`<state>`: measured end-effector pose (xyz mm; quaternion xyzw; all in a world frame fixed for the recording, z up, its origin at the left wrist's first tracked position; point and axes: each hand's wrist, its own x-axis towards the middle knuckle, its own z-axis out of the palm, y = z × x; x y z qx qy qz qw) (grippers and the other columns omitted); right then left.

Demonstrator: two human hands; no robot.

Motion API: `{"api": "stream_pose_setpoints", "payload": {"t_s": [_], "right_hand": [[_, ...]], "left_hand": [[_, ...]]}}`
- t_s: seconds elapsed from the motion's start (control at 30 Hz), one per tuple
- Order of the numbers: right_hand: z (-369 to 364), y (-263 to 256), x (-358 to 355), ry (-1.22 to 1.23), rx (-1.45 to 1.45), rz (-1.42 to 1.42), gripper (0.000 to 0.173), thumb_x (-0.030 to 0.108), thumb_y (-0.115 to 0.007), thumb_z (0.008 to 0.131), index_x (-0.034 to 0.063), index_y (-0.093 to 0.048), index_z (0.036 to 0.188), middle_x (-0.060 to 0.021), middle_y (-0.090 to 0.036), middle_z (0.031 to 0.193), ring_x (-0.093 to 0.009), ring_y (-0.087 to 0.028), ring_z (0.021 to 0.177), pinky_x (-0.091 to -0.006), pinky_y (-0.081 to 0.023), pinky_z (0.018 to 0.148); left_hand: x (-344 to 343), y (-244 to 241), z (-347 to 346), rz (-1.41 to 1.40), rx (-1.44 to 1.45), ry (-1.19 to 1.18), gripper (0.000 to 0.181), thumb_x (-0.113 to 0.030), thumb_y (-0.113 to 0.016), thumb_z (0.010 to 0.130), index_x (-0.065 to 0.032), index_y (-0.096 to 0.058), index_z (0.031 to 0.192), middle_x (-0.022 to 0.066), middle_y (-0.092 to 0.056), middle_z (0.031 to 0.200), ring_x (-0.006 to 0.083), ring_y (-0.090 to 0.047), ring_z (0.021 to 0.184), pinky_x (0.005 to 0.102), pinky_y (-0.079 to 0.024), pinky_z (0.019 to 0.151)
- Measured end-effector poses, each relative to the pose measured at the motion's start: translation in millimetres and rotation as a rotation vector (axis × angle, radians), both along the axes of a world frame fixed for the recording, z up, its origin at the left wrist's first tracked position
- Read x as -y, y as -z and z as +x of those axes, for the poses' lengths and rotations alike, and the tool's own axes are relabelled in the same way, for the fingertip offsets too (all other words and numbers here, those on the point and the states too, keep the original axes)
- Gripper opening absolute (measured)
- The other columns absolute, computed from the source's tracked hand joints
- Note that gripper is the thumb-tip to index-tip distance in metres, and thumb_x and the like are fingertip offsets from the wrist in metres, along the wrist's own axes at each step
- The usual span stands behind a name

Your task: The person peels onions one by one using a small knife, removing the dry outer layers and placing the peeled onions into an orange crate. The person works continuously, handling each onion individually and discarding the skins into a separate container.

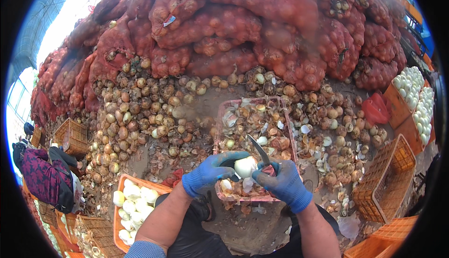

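Note:
My left hand (214, 169), in a blue work glove, grips a mostly white, peeled onion (245, 167). My right hand (285, 182), gloved the same way, is closed around the handle of a knife (259, 149) whose curved blade points up and to the left. Something reddish, perhaps onion skin or the wrapped handle, shows between the right fingers. The right thumb is close to the onion's right side. Both hands are above a pink plastic crate (219, 128) that holds onions, loose skins and peelings.
An orange crate of peeled onions (130, 202) stands by my left leg. Unpeeled onions (122, 131) cover the ground, with red mesh sacks (217, 23) stacked behind. At right are an orange crate (386, 181) and filled crates (408, 126). Another person (45, 177) sits at far left.

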<state>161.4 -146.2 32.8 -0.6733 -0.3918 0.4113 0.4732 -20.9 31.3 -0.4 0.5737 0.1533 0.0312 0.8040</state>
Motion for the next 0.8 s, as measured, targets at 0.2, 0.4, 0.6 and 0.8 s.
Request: {"api": "stream_pose_setpoints", "payload": {"t_s": [0.2,0.4,0.6,0.8], "right_hand": [[-1.5,2.3,-0.4,-0.050,-0.200,-0.077,0.034,0.028,-0.077,0.086,-0.0037,-0.075,0.099,-0.0041,-0.071,0.073,-0.009,-0.065,0.066,-0.0288,-0.053,0.062],[6.3,23.5,6.6,-0.055,-0.574,-0.007,0.031,0.024,-0.077,0.081,-0.0023,-0.073,0.097,-0.0073,-0.073,0.081,-0.013,-0.067,0.069,-0.0280,-0.053,0.063],[4.7,43.4,9.2,-0.034,-0.928,0.174,0.038,0.019,-0.077,0.078,-0.0038,-0.071,0.107,-0.0118,-0.075,0.089,-0.018,-0.071,0.073,-0.0303,-0.057,0.068],[4.7,18.0,5.4,-0.036,-0.656,0.071,0.035,0.021,-0.079,0.079,-0.0039,-0.073,0.103,-0.0073,-0.073,0.086,-0.013,-0.067,0.073,-0.0271,-0.053,0.067]], "left_hand": [[13.5,-0.9,11.0,0.119,-0.138,-0.088,0.078,-0.033,-0.084,0.088,0.0029,-0.051,0.149,0.0121,-0.065,0.134,0.0212,-0.064,0.120,0.0352,-0.052,0.104],[12.8,-13.4,4.7,0.029,0.047,-0.081,0.083,-0.043,-0.085,0.086,0.0074,-0.053,0.144,0.0183,-0.065,0.137,0.0258,-0.065,0.125,0.0393,-0.049,0.110],[21.5,-6.9,12.9,-0.244,0.281,-0.094,0.087,-0.044,-0.081,0.087,0.0062,-0.049,0.149,0.0215,-0.058,0.146,0.0296,-0.061,0.131,0.0429,-0.048,0.112],[10.2,-4.3,3.7,-0.080,0.109,-0.055,0.086,-0.051,-0.073,0.094,0.0027,-0.044,0.154,0.0139,-0.062,0.136,0.0202,-0.062,0.121,0.0355,-0.051,0.103]]}}
